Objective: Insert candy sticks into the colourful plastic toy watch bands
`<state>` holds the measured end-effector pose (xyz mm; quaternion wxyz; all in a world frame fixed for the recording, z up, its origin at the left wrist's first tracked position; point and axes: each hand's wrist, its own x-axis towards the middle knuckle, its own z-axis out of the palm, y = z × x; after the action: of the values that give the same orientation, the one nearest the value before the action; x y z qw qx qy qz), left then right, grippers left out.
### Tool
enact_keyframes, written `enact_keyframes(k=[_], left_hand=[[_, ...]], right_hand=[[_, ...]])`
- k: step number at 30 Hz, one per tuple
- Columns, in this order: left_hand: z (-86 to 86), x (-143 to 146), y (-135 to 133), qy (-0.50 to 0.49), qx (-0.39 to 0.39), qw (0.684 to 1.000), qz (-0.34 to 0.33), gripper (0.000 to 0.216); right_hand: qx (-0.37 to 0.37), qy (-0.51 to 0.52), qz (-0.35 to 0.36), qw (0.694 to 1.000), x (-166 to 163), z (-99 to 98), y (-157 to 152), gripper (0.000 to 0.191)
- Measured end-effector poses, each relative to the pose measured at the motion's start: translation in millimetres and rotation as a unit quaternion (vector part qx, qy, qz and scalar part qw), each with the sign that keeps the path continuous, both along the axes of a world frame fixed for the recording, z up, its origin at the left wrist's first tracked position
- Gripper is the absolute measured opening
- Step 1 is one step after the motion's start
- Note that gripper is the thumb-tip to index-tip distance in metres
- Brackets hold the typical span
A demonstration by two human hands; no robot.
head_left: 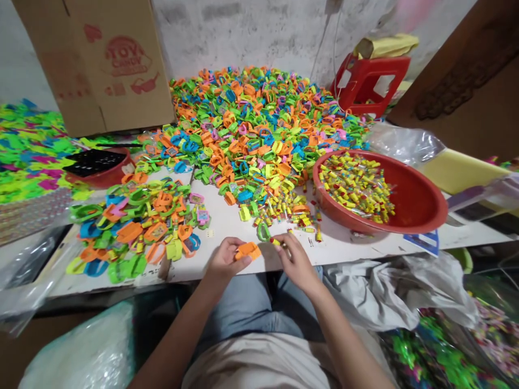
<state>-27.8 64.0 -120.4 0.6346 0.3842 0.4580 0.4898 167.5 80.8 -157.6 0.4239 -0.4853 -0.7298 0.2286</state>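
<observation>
My left hand (227, 258) is closed around an orange toy watch (248, 250) just above the table's front edge. Between the fingertips of my right hand (295, 258) is a small yellow wrapped candy (275, 242) with a red end. A gap separates the candy from the orange toy watch. Just behind both hands, a green toy watch (263, 232) lies on the white table (219, 216). Loose yellow candies (279, 205) are scattered beyond it, at the foot of a large heap of colourful toy watches (259, 124).
To the right stands a red basin (417, 194) partly filled with yellow candies. A smaller pile of toy watches (141, 227) lies at left. Behind it are a red bowl (101, 175) and a cardboard box (117, 65). A red stool (371, 81) is at back right.
</observation>
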Motion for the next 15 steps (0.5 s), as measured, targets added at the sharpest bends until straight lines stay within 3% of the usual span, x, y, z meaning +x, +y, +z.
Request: enact_keyframes(k=[3,6,10,15], left_hand=[[9.2,2,-5,0.023,0.013,0.999,-0.024,0.050],[17.9,2,-10,0.035,0.055,0.995,-0.078,0.044],[23.5,3,-18,0.060,0.098,0.988,-0.100,0.041],[29.6,4,-25,0.129,0.114,0.983,-0.066,0.037]], right_hand=[[-0.026,0.094,0.076,0.992,-7,22.5,-25,0.018],[-0.007,0.104,0.072,0.992,-13,37.7,-41,0.020],[0.036,0.107,0.029,0.993,-16,41.6,-47,0.020],[0.049,0.136,0.020,0.989,-18,37.9,-49,0.020]])
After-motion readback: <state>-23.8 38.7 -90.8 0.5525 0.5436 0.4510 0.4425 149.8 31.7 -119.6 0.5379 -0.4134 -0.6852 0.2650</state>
